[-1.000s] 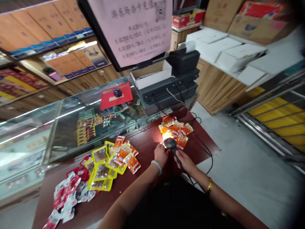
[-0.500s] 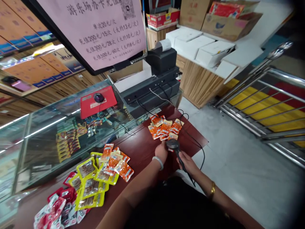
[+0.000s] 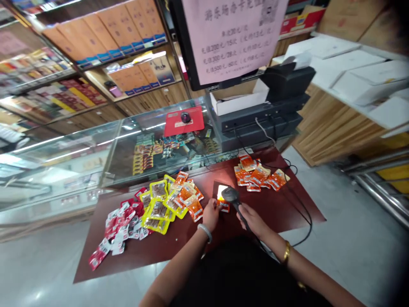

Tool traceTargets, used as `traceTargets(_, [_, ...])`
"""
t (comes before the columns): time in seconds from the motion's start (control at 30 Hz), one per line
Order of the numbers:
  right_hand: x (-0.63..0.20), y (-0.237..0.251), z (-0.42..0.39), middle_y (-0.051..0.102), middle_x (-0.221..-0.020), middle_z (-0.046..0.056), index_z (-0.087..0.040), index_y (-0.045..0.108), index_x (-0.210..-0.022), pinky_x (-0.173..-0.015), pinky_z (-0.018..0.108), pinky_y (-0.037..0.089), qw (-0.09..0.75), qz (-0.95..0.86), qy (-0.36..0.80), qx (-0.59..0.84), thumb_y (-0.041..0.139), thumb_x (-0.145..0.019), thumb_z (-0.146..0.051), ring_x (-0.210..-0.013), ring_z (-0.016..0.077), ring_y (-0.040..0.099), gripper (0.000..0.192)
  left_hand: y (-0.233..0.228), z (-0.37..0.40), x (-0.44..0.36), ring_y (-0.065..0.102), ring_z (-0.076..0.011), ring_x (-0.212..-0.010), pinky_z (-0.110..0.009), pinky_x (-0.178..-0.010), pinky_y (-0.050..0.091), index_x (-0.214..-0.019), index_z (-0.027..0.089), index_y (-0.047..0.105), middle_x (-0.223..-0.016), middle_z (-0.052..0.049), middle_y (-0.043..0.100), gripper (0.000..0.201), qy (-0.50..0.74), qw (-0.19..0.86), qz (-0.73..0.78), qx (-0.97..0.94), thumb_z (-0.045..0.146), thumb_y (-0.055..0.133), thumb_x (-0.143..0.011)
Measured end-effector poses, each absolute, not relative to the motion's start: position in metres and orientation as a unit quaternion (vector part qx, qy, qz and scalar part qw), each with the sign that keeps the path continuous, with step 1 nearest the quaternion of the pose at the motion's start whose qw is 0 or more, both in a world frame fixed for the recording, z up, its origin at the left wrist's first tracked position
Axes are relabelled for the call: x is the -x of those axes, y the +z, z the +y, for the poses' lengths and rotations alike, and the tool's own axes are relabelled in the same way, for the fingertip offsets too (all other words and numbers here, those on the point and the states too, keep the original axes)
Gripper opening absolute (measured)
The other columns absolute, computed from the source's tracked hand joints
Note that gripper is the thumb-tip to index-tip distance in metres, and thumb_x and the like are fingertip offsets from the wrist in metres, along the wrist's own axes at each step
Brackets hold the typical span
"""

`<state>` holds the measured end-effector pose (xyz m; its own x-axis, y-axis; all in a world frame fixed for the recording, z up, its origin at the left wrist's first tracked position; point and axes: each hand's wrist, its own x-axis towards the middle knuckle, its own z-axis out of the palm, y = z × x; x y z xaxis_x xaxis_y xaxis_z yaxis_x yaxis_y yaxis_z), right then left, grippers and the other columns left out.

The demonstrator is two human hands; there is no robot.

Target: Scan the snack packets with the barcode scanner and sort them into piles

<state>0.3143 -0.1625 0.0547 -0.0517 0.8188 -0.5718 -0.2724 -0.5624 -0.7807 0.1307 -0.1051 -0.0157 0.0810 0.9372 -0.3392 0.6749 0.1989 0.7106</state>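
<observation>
Head view, one scanner [image 3: 230, 195], one packet [image 3: 223, 206], two hands

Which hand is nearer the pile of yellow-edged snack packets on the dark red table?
Left. The left hand is just right of the yellow-edged snack packets, pinching a small orange packet. The right hand sits farther right, gripping the black barcode scanner.

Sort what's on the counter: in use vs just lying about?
In use: black handheld barcode scanner in right hand; small orange snack packet in left hand.
Lying about: yellow-edged packets; red-and-white packets; red mouse pad; black receipt printer.
</observation>
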Motion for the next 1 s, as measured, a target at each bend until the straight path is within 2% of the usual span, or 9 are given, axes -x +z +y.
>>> traceTargets(0.13, [-0.287, 0.056, -0.150, 0.048, -0.059, -0.008, -0.021, 0.052, -0.088, -0.037, 0.021, 0.031, 0.353, -0.296, 0.711, 0.530, 0.053, -0.076, -0.075, -0.037, 0.0061, 0.039, 0.055, -0.012, -0.114, -0.093, 0.062, -0.0140, -0.076, -0.026, -0.072, 0.047, -0.085, 0.020, 0.052, -0.080, 0.001, 0.064, 0.009, 0.193, 0.413, 0.688, -0.564, 0.025, 0.059, -0.082])
traceTargets(0.27, [-0.259, 0.053, -0.142, 0.049, -0.059, -0.008, -0.021, 0.054, -0.097, -0.036, 0.020, 0.030, 0.304, -0.359, 0.735, 0.488, 0.050, -0.080, -0.073, -0.036, 0.0058, 0.038, 0.055, -0.013, -0.123, -0.047, 0.067, -0.0162, -0.085, -0.027, -0.077, 0.050, -0.090, 0.021, 0.052, -0.090, -0.003, 0.069, 0.012, 0.263, 0.410, 0.724, -0.488, 0.028, 0.057, -0.083])
traceTargets(0.37, [-0.242, 0.050, -0.135, 0.048, -0.058, -0.009, -0.021, 0.054, -0.098, -0.035, 0.019, 0.028, 0.290, -0.396, 0.743, 0.455, 0.048, -0.083, -0.071, -0.035, 0.0056, 0.038, 0.052, -0.013, -0.131, -0.016, 0.067, -0.0186, -0.083, -0.030, -0.076, 0.052, -0.088, 0.022, 0.052, -0.086, -0.003, 0.069, 0.015, 0.282, 0.384, 0.752, -0.456, 0.035, 0.055, -0.082])
traceTargets(0.43, [-0.235, 0.049, -0.130, 0.049, -0.058, -0.008, -0.022, 0.053, -0.089, -0.035, 0.020, 0.028, 0.289, -0.423, 0.737, 0.440, 0.048, -0.084, -0.070, -0.034, 0.0055, 0.039, 0.049, -0.010, -0.135, -0.003, 0.066, -0.0215, -0.085, -0.033, -0.078, 0.052, -0.087, 0.022, 0.053, -0.084, -0.003, 0.067, 0.020, 0.255, 0.324, 0.789, -0.455, 0.040, 0.058, -0.080])
traceTargets(0.53, [-0.235, 0.048, -0.124, 0.049, -0.058, -0.008, -0.022, 0.052, -0.085, -0.034, 0.020, 0.029, 0.297, -0.440, 0.727, 0.434, 0.047, -0.086, -0.068, -0.034, 0.0058, 0.040, 0.046, -0.003, -0.137, -0.002, 0.059, -0.0295, -0.108, -0.043, -0.093, 0.047, -0.101, 0.020, 0.055, -0.101, -0.009, 0.065, 0.032, 0.199, 0.168, 0.836, -0.482, 0.042, 0.062, -0.078])
traceTargets(0.63, [-0.246, 0.048, -0.123, 0.049, -0.059, -0.007, -0.023, 0.051, -0.083, -0.034, 0.021, 0.027, 0.319, -0.422, 0.723, 0.445, 0.047, -0.087, -0.067, -0.034, 0.0055, 0.039, 0.045, 0.003, -0.131, -0.024, 0.050, -0.0309, -0.122, -0.046, -0.102, 0.040, -0.115, 0.020, 0.052, -0.117, -0.012, 0.060, 0.040, 0.172, 0.093, 0.814, -0.548, 0.039, 0.060, -0.081])
traceTargets(0.8, [-0.284, 0.049, -0.130, 0.048, -0.059, -0.008, -0.022, 0.051, -0.083, -0.034, 0.020, 0.028, 0.367, -0.356, 0.702, 0.495, 0.048, -0.085, -0.069, -0.035, 0.0053, 0.038, 0.047, 0.005, -0.099, -0.097, 0.055, -0.0262, -0.108, -0.041, -0.097, 0.044, -0.105, 0.022, 0.055, -0.108, -0.009, 0.060, 0.025, 0.154, 0.168, 0.677, -0.700, 0.031, 0.058, -0.083])
traceTargets(1.0, [-0.350, 0.042, -0.143, 0.048, -0.061, -0.008, -0.021, 0.053, -0.091, -0.037, 0.020, 0.032, 0.462, -0.225, 0.650, 0.561, 0.052, -0.080, -0.073, -0.039, 0.0057, 0.039, 0.053, -0.001, -0.054, -0.210, 0.056, -0.0253, -0.104, -0.038, -0.094, 0.044, -0.105, 0.019, 0.058, -0.106, -0.010, 0.062, 0.023, 0.131, 0.221, 0.568, -0.782, 0.022, 0.056, -0.083])
